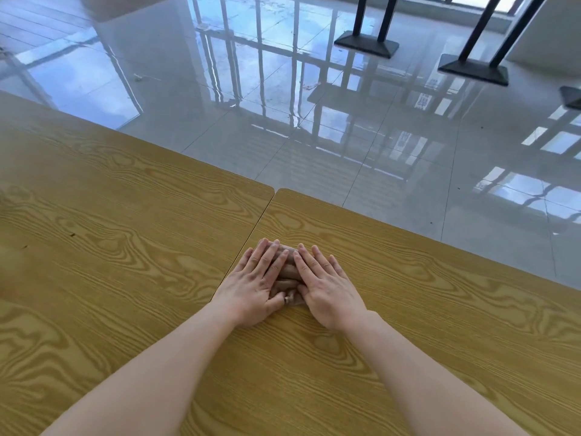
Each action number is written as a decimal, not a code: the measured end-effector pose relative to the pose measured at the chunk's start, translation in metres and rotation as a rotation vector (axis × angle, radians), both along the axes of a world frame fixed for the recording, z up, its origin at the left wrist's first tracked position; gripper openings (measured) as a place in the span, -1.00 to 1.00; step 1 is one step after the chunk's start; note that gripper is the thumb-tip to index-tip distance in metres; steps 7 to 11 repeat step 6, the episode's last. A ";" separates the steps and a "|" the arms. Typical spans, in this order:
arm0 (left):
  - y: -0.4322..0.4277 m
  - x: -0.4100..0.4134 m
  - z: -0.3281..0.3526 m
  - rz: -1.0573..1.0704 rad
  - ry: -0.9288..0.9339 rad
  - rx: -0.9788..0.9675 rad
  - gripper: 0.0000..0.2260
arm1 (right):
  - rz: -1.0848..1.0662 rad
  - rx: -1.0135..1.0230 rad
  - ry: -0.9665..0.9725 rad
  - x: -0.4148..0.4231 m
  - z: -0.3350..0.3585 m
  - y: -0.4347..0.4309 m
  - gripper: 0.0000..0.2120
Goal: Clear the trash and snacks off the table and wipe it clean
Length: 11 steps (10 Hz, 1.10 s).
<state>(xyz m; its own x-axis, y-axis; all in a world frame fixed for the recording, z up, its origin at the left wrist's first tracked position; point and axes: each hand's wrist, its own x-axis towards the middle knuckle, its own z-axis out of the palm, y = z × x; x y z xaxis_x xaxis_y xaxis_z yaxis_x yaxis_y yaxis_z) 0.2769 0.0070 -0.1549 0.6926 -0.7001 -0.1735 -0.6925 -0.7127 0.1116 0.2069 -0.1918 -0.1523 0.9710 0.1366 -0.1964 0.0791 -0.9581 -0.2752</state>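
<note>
A small brown cloth (287, 280), bunched up, lies on the wooden table (125, 215) just right of the seam between two tabletops. My left hand (257, 284) presses flat on its left side, fingers spread forward. My right hand (327, 287) presses flat on its right side, fingers together. Both palms rest partly on the cloth and partly on the wood. Most of the cloth is hidden under the hands. No trash or snacks show on the visible tabletop.
Two small dark crumbs (72, 235) sit on the left tabletop. The table's far edge (408, 234) runs diagonally, with glossy tiled floor beyond. Black table bases (366, 44) stand on the floor at the far right.
</note>
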 end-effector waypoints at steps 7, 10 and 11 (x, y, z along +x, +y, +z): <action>-0.021 -0.034 0.056 0.146 -0.036 -0.056 -0.28 | -0.187 0.079 -0.095 -0.041 0.051 -0.011 -0.36; -0.021 -0.034 0.056 0.146 -0.036 -0.056 -0.28 | -0.187 0.079 -0.095 -0.041 0.051 -0.011 -0.36; -0.021 -0.034 0.056 0.146 -0.036 -0.056 -0.28 | -0.187 0.079 -0.095 -0.041 0.051 -0.011 -0.36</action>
